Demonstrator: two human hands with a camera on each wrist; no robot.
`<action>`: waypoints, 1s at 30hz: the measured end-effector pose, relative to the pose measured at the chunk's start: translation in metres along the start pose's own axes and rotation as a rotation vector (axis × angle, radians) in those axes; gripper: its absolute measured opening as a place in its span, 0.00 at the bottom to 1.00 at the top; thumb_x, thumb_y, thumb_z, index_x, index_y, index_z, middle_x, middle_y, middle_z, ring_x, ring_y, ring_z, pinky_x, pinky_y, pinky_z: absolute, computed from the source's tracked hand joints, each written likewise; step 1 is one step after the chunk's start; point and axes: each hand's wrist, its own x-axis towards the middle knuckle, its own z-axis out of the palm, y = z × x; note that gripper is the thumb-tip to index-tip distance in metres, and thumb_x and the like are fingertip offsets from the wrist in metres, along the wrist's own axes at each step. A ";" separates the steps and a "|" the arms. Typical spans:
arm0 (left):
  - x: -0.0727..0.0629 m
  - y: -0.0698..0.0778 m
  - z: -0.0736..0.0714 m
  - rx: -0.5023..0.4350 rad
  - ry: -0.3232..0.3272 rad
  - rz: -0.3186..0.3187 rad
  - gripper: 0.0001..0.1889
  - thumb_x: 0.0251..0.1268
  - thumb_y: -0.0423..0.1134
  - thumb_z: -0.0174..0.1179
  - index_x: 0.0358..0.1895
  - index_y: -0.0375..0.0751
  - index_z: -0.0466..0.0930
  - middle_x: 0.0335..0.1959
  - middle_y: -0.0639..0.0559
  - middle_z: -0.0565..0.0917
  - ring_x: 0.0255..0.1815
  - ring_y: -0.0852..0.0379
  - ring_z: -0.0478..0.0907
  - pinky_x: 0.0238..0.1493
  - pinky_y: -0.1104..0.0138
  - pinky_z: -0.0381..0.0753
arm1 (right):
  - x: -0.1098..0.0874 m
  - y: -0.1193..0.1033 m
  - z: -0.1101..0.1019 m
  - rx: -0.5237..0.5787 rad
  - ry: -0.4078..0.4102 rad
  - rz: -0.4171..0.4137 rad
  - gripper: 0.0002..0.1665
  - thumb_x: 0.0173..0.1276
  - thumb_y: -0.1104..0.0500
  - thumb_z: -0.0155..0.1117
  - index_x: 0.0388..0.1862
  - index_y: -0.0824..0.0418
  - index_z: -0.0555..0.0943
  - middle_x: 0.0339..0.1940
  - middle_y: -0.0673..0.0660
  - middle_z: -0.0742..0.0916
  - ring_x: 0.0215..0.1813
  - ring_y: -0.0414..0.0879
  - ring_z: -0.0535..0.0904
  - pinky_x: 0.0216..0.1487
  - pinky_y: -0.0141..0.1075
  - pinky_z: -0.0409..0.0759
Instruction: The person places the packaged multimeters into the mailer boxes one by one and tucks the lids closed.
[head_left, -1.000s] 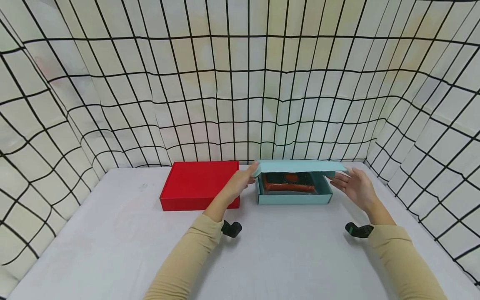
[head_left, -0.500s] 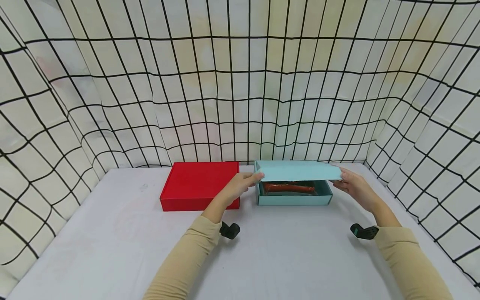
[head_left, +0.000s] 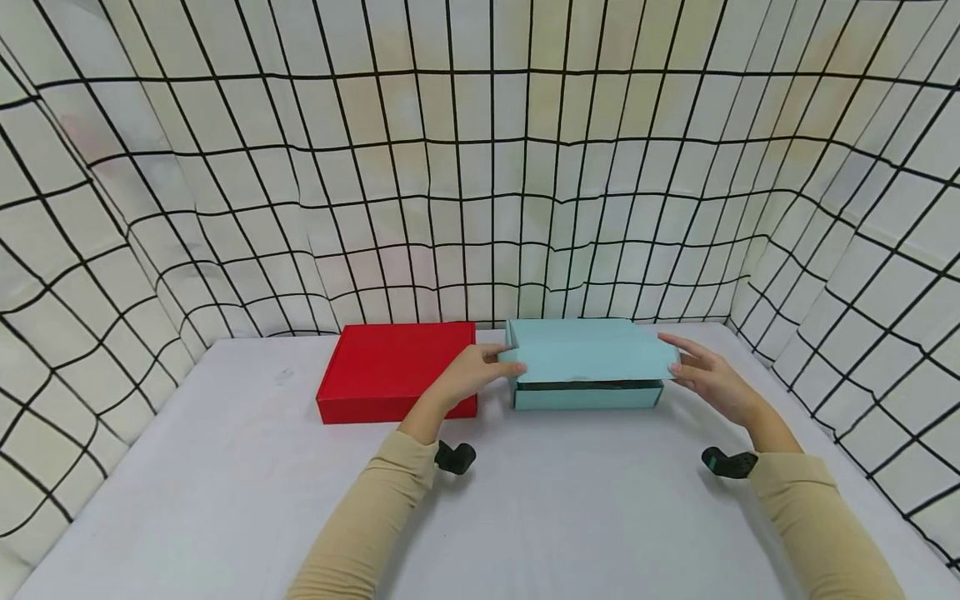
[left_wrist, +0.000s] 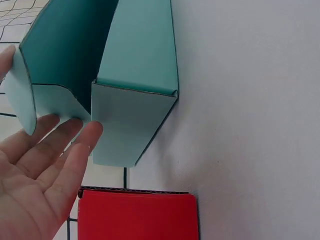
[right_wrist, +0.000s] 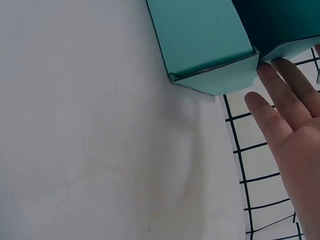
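Observation:
A light blue cardboard box (head_left: 588, 397) stands at the back right of the table, its hinged lid (head_left: 596, 350) tilted down with a narrow dark gap left above the front wall. My left hand (head_left: 472, 372) is at the lid's left front corner, thumb by the front flap (left_wrist: 22, 92) and extended fingers against the side flap (left_wrist: 57, 100). At the right corner, my right hand (head_left: 712, 385) reaches with nearly straight fingers (right_wrist: 277, 92) to the lid's side. The box's contents are hidden in the head view; both wrist views show its dark inside under the lid.
Left of the blue box lies a closed red box (head_left: 397, 367), close to my left forearm. White cloth covers the table (head_left: 570, 500). Behind and at the sides rise white walls with a black grid (head_left: 480, 167). Black wrist devices (head_left: 456, 458) sit at both cuffs.
The blue lid has swung down towards the front, hiding the packaged item seen inside earlier. Both hands have followed the lid's corners downward. The red box has stayed in place.

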 end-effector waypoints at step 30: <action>-0.001 0.008 0.027 0.231 0.034 0.131 0.37 0.73 0.46 0.63 0.79 0.38 0.62 0.78 0.38 0.63 0.77 0.39 0.61 0.71 0.47 0.67 | 0.014 0.014 0.003 0.032 -0.014 0.102 0.43 0.79 0.61 0.58 0.85 0.61 0.49 0.85 0.65 0.48 0.83 0.65 0.43 0.77 0.43 0.59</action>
